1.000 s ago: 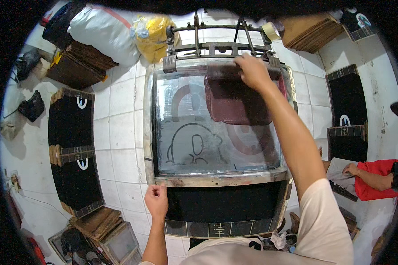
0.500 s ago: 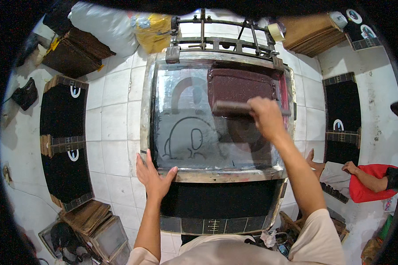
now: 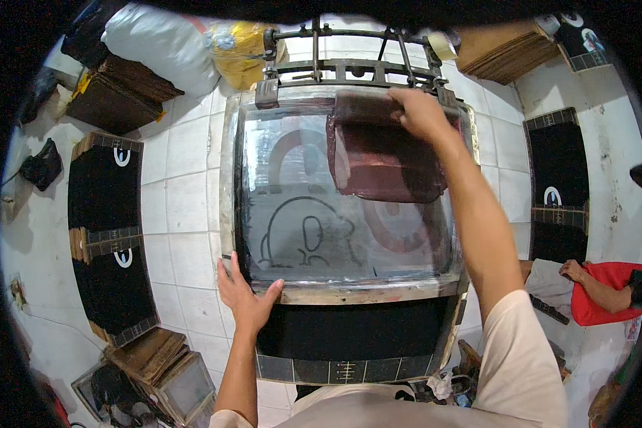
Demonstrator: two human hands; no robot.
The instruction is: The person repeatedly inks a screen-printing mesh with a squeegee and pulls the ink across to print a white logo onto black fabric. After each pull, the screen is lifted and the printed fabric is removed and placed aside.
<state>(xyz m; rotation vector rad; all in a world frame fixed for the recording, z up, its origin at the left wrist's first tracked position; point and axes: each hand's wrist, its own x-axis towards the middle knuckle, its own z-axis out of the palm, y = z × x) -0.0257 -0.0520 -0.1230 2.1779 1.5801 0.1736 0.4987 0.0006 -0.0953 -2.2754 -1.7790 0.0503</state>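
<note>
A screen-printing frame (image 3: 364, 294) lies before me, its mesh showing grey line shapes. Dark maroon ink (image 3: 396, 178) is spread over the mesh's far right part. My right hand (image 3: 422, 115) is closed around the handle of a wide squeegee (image 3: 360, 107), which stands by the far edge of the ink. Part of the squeegee is hidden behind that hand. At the frame's near left corner rests my left hand (image 3: 244, 296), fingers apart and thumb over the near rail. Black fabric (image 3: 357, 332) on a board shows below the frame's near edge.
Metal hinge bars (image 3: 357, 69) hold the frame's far side. Boards with black fabric stand left (image 3: 107, 285) and right (image 3: 560, 164). Stacked boards (image 3: 150, 357) sit near left. Another person's hand (image 3: 572, 269) rests by a red cloth (image 3: 606, 292) at right.
My right hand and the squeegee have moved from the middle of the mesh to its far edge. Ink now reaches slightly nearer to me. My left hand stays at the corner.
</note>
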